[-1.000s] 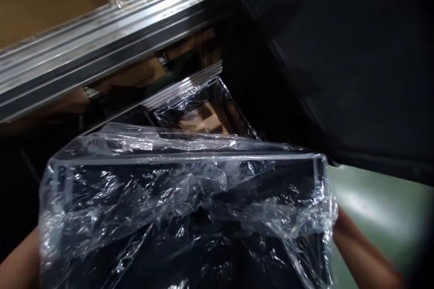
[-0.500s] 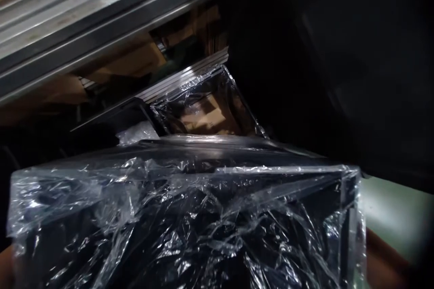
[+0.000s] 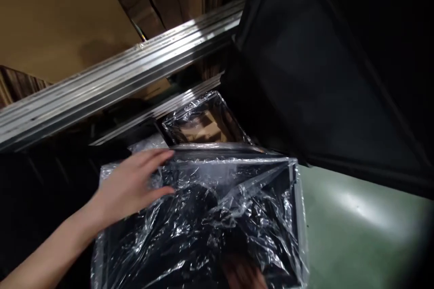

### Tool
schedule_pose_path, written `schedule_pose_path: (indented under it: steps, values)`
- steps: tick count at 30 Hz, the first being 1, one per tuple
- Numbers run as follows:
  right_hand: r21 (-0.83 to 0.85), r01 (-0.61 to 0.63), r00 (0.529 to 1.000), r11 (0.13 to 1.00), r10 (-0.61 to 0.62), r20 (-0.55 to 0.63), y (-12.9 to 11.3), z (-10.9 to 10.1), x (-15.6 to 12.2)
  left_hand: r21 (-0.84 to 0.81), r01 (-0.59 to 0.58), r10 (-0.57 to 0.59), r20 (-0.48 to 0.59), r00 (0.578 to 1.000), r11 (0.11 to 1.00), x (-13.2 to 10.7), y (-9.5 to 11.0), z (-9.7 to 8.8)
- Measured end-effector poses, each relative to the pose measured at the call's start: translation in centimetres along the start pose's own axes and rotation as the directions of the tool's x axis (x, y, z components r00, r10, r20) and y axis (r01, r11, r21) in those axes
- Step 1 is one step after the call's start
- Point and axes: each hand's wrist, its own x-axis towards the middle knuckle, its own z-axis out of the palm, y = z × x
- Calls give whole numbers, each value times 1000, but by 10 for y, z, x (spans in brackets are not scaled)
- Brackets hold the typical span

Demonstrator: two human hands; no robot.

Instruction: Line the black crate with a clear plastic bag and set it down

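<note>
A black box-like item [image 3: 190,235] covered in crinkled clear plastic film fills the lower middle of the head view. Over its far left corner is my left hand [image 3: 132,183], thumb and fingers apart, with nothing gripped. Its fingertips reach toward the item's far edge; whether they touch the film is unclear. At the bottom edge, dim and partly cut off, my right hand [image 3: 244,273] appears low over the dark middle of the item. Its fingers are too dark and blurred to read. Behind lies a smaller film-covered black frame [image 3: 233,128] with brown cardboard showing within it.
A metal rail [image 3: 111,81] crosses the upper left, with a large cardboard sheet [image 3: 64,13] and stacked cardboard behind it. A big black panel [image 3: 322,67] stands at right. Green floor [image 3: 349,230] shows at lower right. Crumpled clear plastic [image 3: 149,142] lies behind my left hand.
My hands have left the item's two sides. The left is now over its far left corner, the right at the bottom middle. The item appears smaller and more of the surroundings show.
</note>
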Motion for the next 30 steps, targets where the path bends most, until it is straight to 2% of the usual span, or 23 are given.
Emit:
schedule_pose_path:
  steps: [1,3,5,7,13,15,17,18,20,21,23,25,27,30]
  values:
    - [-35,61,998,998,-60,21,-13,16,6,65,-71,63,110,992,995,20,8,-2]
    - [-159,170,983,972,-156,97,-31,39,19,119,-85,65,159,985,989,55,21,-3]
    - [-247,222,968,943,-183,171,-40,47,27,156,-76,53,150,987,985,77,27,-3]
    - [-258,228,961,939,-174,215,-46,44,32,178,-69,49,114,992,982,87,28,-3]
    - [-273,175,965,946,-110,237,-80,33,42,196,-30,21,47,999,980,90,30,-9]
    - [-269,155,964,951,-86,252,-89,30,39,203,-53,50,21,999,978,75,38,-10]
    - [-236,170,956,957,-103,273,-89,18,31,190,-76,76,6,997,979,46,50,-5]
    - [-188,185,956,965,-132,263,-85,7,26,178,-82,81,14,997,981,27,56,2]
    - [-86,150,979,985,-135,156,-73,-21,24,116,-60,48,105,993,991,-12,68,26]
    - [-61,89,993,994,-84,84,-66,-37,27,115,-27,9,150,989,993,-29,73,43]
    - [-77,-78,997,994,76,-32,-49,-64,44,155,113,-147,229,962,982,-56,79,82]
    - [-161,-223,975,961,219,-45,-33,-80,69,195,236,-289,324,901,952,-68,79,120]
    - [-206,-284,957,937,290,1,-20,-85,91,224,306,-374,407,833,925,-68,76,151]
    - [-227,-292,950,929,309,40,-13,-84,100,241,351,-426,480,767,905,-56,70,174]
